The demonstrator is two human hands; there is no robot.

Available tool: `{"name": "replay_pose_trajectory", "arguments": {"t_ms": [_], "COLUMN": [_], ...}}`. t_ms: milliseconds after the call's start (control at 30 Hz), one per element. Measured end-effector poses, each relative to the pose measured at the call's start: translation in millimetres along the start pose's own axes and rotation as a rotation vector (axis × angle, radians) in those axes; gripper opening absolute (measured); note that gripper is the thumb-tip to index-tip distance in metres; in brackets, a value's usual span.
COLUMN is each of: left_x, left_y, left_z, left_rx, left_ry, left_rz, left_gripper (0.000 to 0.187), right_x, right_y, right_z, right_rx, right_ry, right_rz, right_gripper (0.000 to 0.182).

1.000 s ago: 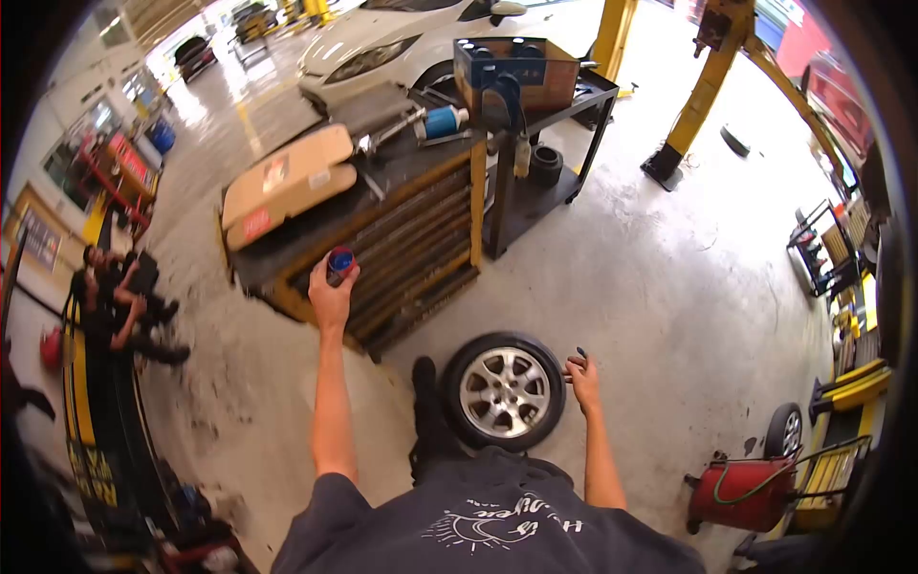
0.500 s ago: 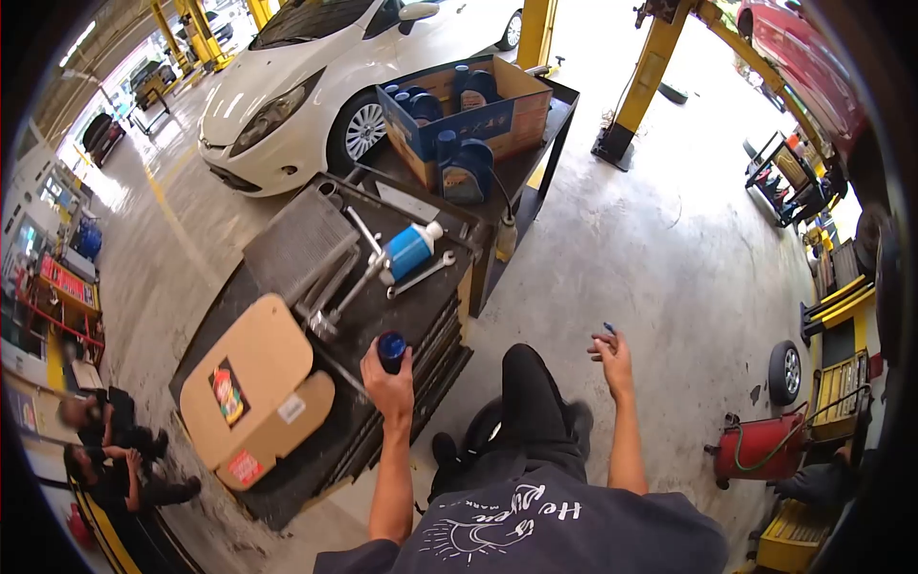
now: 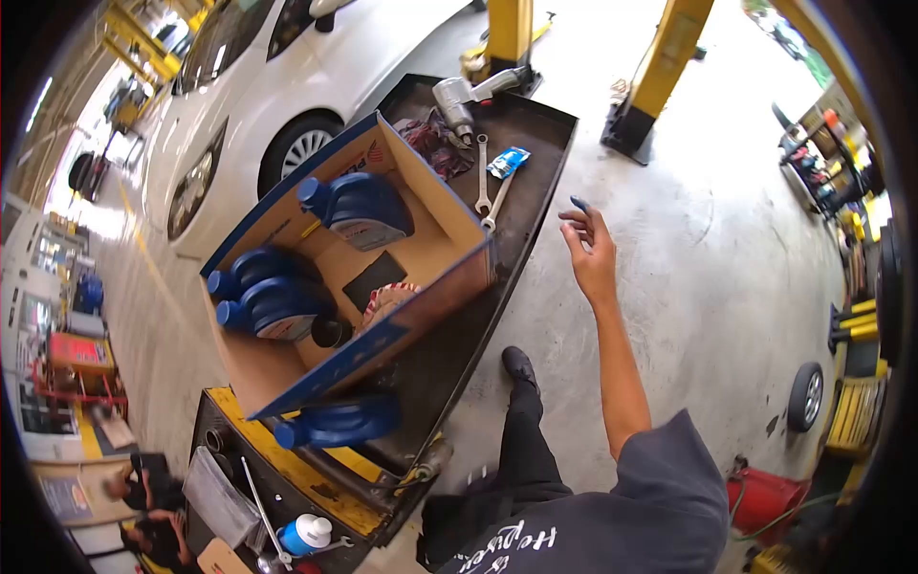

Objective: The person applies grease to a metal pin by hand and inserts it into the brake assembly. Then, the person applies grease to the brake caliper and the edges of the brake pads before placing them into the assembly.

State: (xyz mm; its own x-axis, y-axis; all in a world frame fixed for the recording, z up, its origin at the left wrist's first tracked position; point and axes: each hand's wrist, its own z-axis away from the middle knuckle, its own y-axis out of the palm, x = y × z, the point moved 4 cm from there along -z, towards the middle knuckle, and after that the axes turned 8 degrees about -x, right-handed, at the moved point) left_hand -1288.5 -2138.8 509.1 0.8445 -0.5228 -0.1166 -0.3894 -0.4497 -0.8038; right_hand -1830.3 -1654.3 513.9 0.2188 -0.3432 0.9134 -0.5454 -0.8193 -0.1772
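A worker's right hand (image 3: 591, 263) hung beside the counter (image 3: 540, 143) in a garage, its grip partly open; whether the blue at one fingertip was held or worn was unclear. The left hand was out of view, its grip unknown. The wrench (image 3: 483, 177) and blue packet (image 3: 508, 163) lay untouched on the counter. The step appeared to be positioning; touching either called for reaching over the rim.
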Motion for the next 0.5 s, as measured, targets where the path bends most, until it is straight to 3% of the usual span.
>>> {"name": "replay_pose_trajectory", "arguments": {"t_ms": [100,167,267,367,467,500], "left_x": [-49,-73,-92,-133,-198,-212], "left_y": [-8,0,-13,-14,-25,-24], "left_z": [55,103,155,149,116,111], "left_rx": [0.234,0.383,0.601,0.344,0.241,0.164], "left_ry": [-0.214,-0.374,-0.594,-0.399,-0.539,-0.465], "left_rz": [-0.225,-0.348,-0.533,-0.282,-0.084,0.029], "left_gripper": [0.048,0.047,0.045,0.035,0.034,0.033], "right_x": [-22,-33,-24,-41,-49,-53], "right_y": [47,88,154,225,262,266], "right_z": [-61,-85,-124,-154,-168,-170], "right_rx": [0.103,0.319,0.342,0.38,0.423,0.455], "right_ry": [0.006,-0.015,-0.39,-0.55,-0.579,-0.578], "right_rz": [-0.035,0.046,0.21,0.37,0.558,0.623], "right_gripper": [0.031,0.037,0.043,0.046,0.045,0.044]}}
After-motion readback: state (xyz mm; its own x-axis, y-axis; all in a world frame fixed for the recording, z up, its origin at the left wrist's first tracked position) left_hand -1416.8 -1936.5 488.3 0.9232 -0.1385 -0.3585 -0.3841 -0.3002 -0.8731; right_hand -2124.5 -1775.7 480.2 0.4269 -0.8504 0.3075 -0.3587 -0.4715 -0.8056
